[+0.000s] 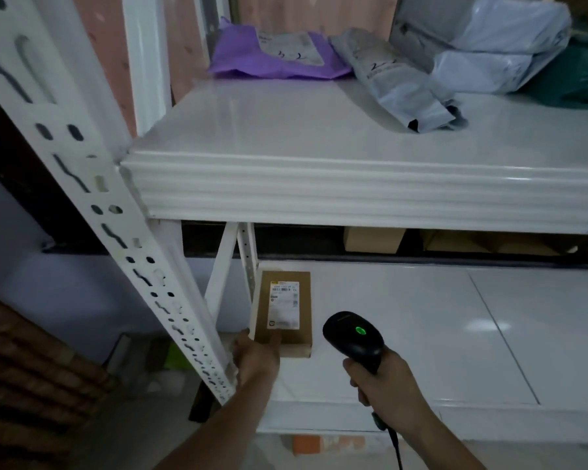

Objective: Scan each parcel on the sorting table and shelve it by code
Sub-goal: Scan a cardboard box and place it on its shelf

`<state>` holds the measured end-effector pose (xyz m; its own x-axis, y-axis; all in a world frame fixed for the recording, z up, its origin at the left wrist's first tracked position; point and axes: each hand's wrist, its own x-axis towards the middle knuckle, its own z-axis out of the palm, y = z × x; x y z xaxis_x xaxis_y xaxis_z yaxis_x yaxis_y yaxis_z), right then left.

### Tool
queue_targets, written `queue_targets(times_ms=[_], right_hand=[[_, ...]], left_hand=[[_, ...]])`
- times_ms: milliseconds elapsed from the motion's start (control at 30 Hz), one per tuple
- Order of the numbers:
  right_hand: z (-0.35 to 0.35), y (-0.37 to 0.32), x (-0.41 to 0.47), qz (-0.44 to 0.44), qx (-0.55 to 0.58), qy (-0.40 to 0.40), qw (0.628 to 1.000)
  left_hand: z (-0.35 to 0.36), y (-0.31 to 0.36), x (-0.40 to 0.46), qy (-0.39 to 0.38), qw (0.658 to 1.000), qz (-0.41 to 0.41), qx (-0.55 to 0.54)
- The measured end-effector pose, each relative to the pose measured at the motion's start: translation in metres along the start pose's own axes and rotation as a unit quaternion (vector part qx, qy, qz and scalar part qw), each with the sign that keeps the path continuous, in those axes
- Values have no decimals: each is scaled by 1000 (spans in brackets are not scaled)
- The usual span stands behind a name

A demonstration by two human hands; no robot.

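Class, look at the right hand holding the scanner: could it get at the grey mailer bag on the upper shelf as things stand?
Probably not without freeing it first: the right hand is closed around the scanner. The path up to the grey mailer bag looks open.

Light: we see a dim room.
Rack (353, 188): white metal, with a perforated upright (116, 212).
Wall (92, 35): pinkish wallpaper.

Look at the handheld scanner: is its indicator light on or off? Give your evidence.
On. A green light glows on top of the black scanner, which the right hand grips by its handle.
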<state>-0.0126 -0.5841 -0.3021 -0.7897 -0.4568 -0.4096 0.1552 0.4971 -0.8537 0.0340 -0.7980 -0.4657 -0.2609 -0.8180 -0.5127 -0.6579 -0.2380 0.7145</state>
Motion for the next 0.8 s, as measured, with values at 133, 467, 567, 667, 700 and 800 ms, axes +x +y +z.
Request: queue_targets(times_ms=[133, 467, 567, 667, 700, 800], right_hand=[[4, 2, -9, 12, -4, 4, 1000], [-16, 4, -6, 30, -21, 59, 998], [-19, 6, -4, 27, -25, 75, 997], [-23, 8, -8, 34, -19, 85, 996], [-24, 7, -12, 37, -12, 90, 995], [-30, 3, -30, 45, 7, 111, 993]], left_hand=[[10, -16, -12, -134, 942, -198, -237], [25, 38, 30, -224, 915, -129, -310], [28, 56, 40, -216, 916, -114, -318], [19, 67, 36, -227, 917, -115, -306], [15, 67, 33, -228, 920, -119, -295], [1, 68, 16, -230, 936, -113, -241]])
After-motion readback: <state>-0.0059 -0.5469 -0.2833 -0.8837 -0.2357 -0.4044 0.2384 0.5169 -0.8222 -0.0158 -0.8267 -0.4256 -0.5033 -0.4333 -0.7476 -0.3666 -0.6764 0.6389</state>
